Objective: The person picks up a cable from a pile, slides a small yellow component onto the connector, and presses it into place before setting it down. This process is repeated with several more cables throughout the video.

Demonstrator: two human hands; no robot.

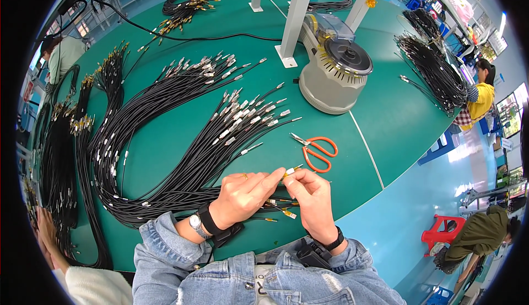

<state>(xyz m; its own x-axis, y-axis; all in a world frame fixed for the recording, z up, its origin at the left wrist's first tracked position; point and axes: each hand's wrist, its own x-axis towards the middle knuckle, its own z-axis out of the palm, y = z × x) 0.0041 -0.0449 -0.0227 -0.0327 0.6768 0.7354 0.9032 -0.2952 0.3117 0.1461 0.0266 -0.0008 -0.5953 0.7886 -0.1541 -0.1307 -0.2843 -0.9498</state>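
Jacket (228, 277) | left fingers (272, 180), right fingers (296, 187) pinch cable tip (291, 171) | grey housing (329, 88) holds black disc (350, 56)

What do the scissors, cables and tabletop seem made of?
Scissors: blades shiny grey, likely steel; handles smooth, even orange, perhaps plastic-coated.
Cables: smooth black sheaths, slight sheen, bending in loose curves; likely plastic or rubber.
Tabletop: flat, even green, low sheen; maybe rubber or laminate, can't tell which.

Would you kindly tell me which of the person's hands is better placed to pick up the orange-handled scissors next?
Probably the right hand: the scissors lie just beyond it, while the left hand is farther off. Both hands are at the white-tagged cable end.
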